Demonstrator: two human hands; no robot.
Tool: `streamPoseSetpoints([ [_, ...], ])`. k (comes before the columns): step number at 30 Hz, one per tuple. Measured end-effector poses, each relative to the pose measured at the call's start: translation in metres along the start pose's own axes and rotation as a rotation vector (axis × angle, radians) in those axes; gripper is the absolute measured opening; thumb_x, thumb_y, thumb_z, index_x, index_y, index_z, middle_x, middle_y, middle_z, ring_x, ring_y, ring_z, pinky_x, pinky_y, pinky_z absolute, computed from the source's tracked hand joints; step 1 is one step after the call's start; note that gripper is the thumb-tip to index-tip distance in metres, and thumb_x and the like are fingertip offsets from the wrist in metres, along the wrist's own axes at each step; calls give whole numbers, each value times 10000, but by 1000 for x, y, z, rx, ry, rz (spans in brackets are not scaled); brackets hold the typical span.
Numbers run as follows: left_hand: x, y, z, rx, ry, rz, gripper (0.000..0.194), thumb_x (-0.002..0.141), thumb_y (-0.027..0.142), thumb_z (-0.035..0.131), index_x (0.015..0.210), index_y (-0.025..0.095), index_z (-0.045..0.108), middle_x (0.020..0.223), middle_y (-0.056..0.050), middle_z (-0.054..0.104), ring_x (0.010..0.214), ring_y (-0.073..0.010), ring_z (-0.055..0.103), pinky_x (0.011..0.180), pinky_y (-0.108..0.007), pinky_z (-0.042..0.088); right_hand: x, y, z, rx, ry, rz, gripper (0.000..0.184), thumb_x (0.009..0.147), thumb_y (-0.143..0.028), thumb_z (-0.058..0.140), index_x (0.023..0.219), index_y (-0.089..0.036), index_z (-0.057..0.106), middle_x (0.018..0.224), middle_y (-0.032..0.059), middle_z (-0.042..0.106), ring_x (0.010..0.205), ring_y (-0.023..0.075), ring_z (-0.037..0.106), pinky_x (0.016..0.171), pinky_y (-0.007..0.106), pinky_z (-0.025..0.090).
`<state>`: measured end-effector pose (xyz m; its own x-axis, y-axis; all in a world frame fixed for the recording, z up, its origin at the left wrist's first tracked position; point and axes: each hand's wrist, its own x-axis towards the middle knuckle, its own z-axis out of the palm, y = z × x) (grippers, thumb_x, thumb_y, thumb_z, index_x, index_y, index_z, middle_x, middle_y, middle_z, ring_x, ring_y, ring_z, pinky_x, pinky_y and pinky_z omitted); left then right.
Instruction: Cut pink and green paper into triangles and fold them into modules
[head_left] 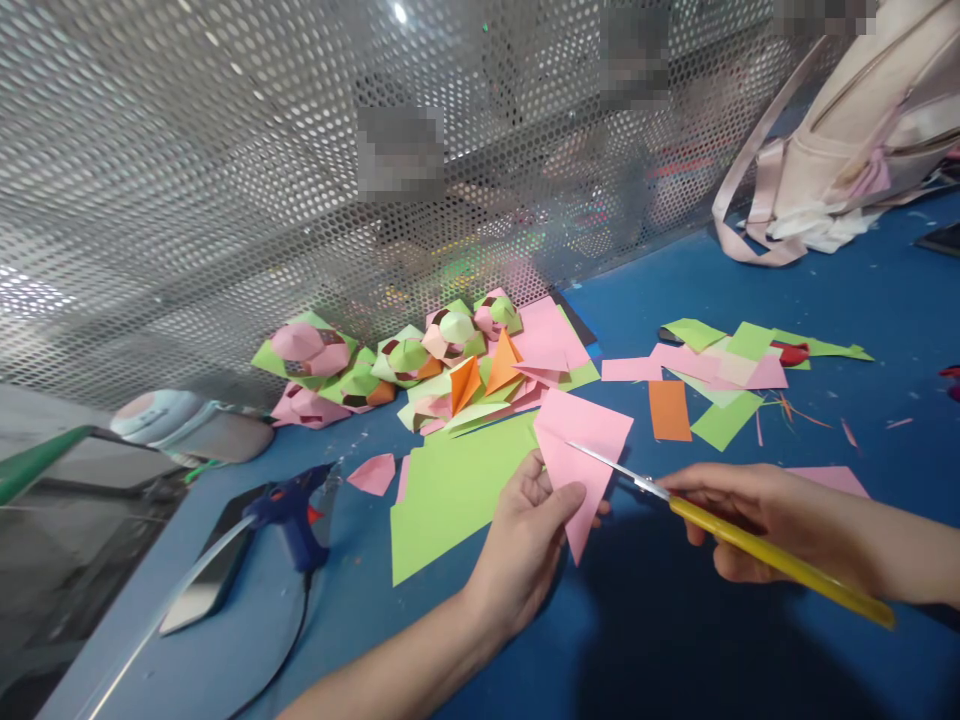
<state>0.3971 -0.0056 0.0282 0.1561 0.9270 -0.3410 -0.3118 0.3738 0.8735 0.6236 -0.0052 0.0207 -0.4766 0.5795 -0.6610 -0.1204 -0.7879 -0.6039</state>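
Left hand [525,535] pinches pink paper [586,424]; right hand [761,505], fingers partly hidden, seems curled round yellow-handled scissors [750,544].

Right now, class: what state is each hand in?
Left hand: closed, holding pink paper.
Right hand: closed, holding yellow-handled scissors.

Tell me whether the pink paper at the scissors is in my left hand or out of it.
In: your left hand holds the pink paper, its thumb across the front, fingertips showing past the right edge.
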Motion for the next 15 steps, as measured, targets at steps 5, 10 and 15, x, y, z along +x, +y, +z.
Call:
streamPoseSetpoints([
  [5,-5,-2,2,-15,-51,-15,361,730,204,778,1033,132,596,753,-55,698,606,-124,654,580,-199,524,0,8,-2,-131,-25,-126,307,748,-361,719,1045,-288,690,803,-21,592,665,95,537,626,187,505],
  [10,-7,-2,3,-34,-76,-21,359,731,211,779,1027,133,591,756,-58,696,608,-125,650,589,-206,526,4,12,-8,-103,-130,-105,353,704,-340,773,1042,-281,690,772,-30,576,604,87,548,588,197,486],
  [15,-9,-4,4,-42,-114,-31,312,772,205,744,1034,135,590,780,-61,693,624,-121,650,590,-196,524,-1,13,-1,-125,-113,-146,400,714,-355,781,1089,-279,667,821,-23,572,651,92,569,619,205,494],
])
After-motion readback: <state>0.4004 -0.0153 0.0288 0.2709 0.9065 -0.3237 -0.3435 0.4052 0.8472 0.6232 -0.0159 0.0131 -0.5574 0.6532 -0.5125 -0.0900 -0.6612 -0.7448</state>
